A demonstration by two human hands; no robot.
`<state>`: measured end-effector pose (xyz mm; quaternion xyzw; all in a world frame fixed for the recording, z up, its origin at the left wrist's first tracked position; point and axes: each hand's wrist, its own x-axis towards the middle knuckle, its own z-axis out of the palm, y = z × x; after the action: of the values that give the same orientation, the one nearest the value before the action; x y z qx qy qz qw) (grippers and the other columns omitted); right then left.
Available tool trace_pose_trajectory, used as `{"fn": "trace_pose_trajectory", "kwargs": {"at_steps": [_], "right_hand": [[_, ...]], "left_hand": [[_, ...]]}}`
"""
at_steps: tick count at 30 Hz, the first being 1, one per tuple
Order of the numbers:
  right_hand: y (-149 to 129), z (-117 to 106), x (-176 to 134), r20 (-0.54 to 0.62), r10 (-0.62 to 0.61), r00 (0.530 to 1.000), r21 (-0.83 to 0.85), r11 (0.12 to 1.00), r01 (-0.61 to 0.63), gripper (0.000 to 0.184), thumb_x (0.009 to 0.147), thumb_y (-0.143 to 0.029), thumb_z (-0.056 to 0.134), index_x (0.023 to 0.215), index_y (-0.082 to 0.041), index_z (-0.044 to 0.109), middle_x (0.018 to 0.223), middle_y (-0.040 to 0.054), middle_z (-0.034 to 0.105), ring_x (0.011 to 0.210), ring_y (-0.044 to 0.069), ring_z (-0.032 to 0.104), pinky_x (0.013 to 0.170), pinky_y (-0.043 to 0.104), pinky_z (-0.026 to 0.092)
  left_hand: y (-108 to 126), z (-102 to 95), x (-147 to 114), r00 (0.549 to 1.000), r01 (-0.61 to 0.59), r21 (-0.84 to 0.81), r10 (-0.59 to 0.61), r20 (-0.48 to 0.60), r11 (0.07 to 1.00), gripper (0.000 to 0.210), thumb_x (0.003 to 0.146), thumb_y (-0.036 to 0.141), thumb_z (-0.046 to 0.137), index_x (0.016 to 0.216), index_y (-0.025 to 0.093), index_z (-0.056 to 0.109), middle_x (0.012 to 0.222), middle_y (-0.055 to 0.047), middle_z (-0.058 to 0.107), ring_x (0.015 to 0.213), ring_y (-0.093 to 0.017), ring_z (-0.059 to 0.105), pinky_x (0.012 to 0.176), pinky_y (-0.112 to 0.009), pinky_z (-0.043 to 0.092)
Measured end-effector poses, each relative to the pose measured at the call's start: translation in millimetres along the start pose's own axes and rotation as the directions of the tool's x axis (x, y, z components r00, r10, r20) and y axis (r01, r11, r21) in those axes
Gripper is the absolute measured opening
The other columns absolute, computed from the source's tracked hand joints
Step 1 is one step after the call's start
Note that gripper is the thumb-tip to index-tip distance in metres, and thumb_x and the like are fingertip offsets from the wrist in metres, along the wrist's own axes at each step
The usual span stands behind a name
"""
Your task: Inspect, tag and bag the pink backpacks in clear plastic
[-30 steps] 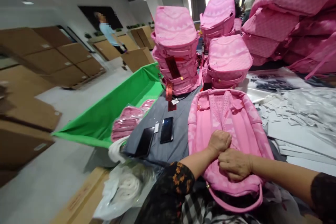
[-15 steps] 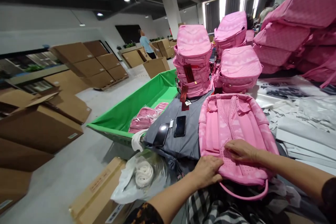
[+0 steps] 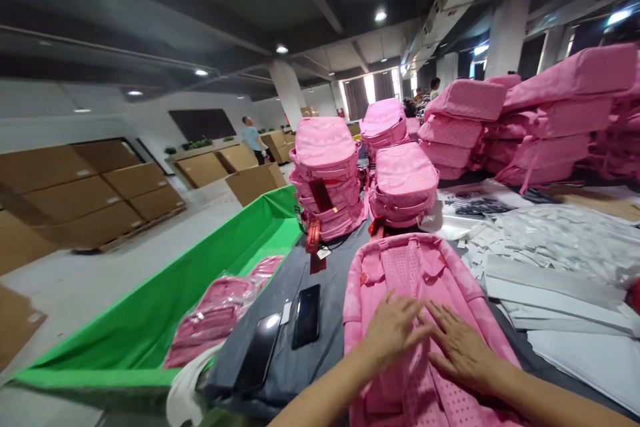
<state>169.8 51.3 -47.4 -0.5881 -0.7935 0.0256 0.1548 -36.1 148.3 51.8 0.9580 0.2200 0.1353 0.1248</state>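
Observation:
A pink backpack [image 3: 370, 267] lies flat on the grey-covered table, its strap side facing up and its lower end cut off by the frame. My left hand [image 3: 397, 327] rests on the middle of it, fingers stretched out towards the right. Close beside it, my right hand [image 3: 457, 343] lies with fingers spread on the right half of the backpack. The fingertips of both hands nearly meet over the perforated centre panel. Neither hand grips anything that I can see.
Two phones [image 3: 307, 317] lie left of the backpack. Stacked pink backpacks [image 3: 327, 177] stand behind, more pile up [image 3: 545, 120] at right. White sheets [image 3: 555, 293] cover the right side. A green bin [image 3: 150, 300] holds wrapped pink bags. A person [image 3: 253, 140] stands near cartons [image 3: 75, 193].
The view has tilted up and turned right. My left hand has left the backpack's lower edge for its middle. The right hand has opened from a closed shape and spread out.

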Motion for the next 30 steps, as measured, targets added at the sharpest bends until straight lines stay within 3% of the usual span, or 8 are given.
{"fn": "trace_pose_trajectory", "kwargs": {"at_steps": [2,6,8,12,17,23,26,30], "right_hand": [[-0.6,-6.9,4.4,0.003,0.016,1.000,0.033,0.999,-0.016,0.066,0.100,-0.051,0.043,0.153,-0.012,0.043,0.154,0.0240,0.043,0.141,0.034,0.045,0.112,0.053,0.042],[31.2,-48.4,28.8,-0.028,0.032,0.999,0.163,0.986,-0.027,0.040,0.099,-0.028,0.042,0.130,-0.020,0.065,0.118,0.0123,0.074,0.106,0.023,0.069,0.092,0.037,0.055],[69.0,-77.3,51.4,-0.105,0.127,0.986,0.176,0.979,-0.107,0.034,0.097,-0.027,0.043,0.119,-0.024,0.068,0.100,0.0071,0.076,0.089,0.021,0.071,0.081,0.032,0.055],[167.3,-119.1,118.2,-0.170,0.427,0.888,0.076,0.904,-0.420,0.024,0.093,-0.029,0.050,0.107,-0.024,0.069,0.099,0.0067,0.075,0.086,0.021,0.069,0.080,0.033,0.052],[256.5,-98.5,187.1,-0.106,0.602,0.791,0.057,0.798,-0.600,0.019,0.080,-0.038,0.068,0.082,-0.018,0.067,0.093,0.0177,0.072,0.088,0.031,0.068,0.073,0.039,0.050],[304.4,-51.9,191.4,0.012,0.745,0.667,0.119,0.661,-0.741,0.030,0.079,-0.048,0.070,0.066,-0.022,0.065,0.070,0.0107,0.068,0.072,0.027,0.064,0.062,0.034,0.042],[320.5,-59.8,189.4,0.015,0.747,0.665,0.147,0.656,-0.740,0.024,0.080,-0.039,0.070,0.064,-0.022,0.067,0.066,0.0077,0.066,0.069,0.023,0.063,0.062,0.031,0.039],[335.1,-94.6,184.9,-0.162,0.752,0.640,0.171,0.660,-0.732,0.034,0.093,-0.034,0.049,0.075,-0.013,0.070,0.068,0.0181,0.063,0.072,0.027,0.061,0.065,0.037,0.038]], "left_hand": [[-13.3,14.6,40.6,0.993,0.090,0.093,-0.083,-0.082,0.992,0.053,0.101,0.054,0.043,0.147,0.027,0.050,0.149,-0.012,0.055,0.139,-0.032,0.046,0.116,-0.059,0.030],[-33.4,52.5,71.6,0.987,0.157,0.112,-0.159,0.014,0.981,0.063,0.100,0.060,0.039,0.156,0.031,0.036,0.164,-0.011,0.031,0.150,-0.038,0.028,0.117,-0.072,0.016],[-36.2,61.7,68.5,0.986,0.160,0.084,-0.164,0.038,0.984,0.067,0.099,0.063,0.040,0.157,0.031,0.031,0.166,-0.011,0.025,0.152,-0.038,0.024,0.119,-0.072,0.012],[-33.9,57.8,62.0,0.976,0.208,0.009,-0.208,0.064,0.978,0.067,0.097,0.062,0.044,0.157,0.036,0.029,0.167,-0.008,0.022,0.153,-0.037,0.022,0.119,-0.072,0.009],[-34.8,54.9,61.7,0.965,0.253,-0.045,-0.248,0.087,0.966,0.068,0.095,0.062,0.051,0.156,0.045,0.027,0.168,-0.003,0.020,0.153,-0.036,0.022,0.120,-0.072,0.009],[-37.9,63.0,58.0,0.963,0.266,-0.038,-0.264,0.050,0.963,0.067,0.094,0.063,0.053,0.155,0.048,0.028,0.168,-0.002,0.021,0.152,-0.035,0.025,0.119,-0.073,0.010],[-39.4,65.4,57.1,0.965,0.263,-0.062,-0.261,0.036,0.963,0.060,0.095,0.060,0.053,0.152,0.050,0.034,0.166,-0.004,0.026,0.151,-0.036,0.028,0.118,-0.075,0.010],[-41.3,67.6,57.9,0.968,0.252,-0.062,-0.250,0.032,0.966,0.059,0.095,0.061,0.053,0.151,0.053,0.033,0.166,-0.003,0.027,0.150,-0.036,0.031,0.117,-0.075,0.011]]}}
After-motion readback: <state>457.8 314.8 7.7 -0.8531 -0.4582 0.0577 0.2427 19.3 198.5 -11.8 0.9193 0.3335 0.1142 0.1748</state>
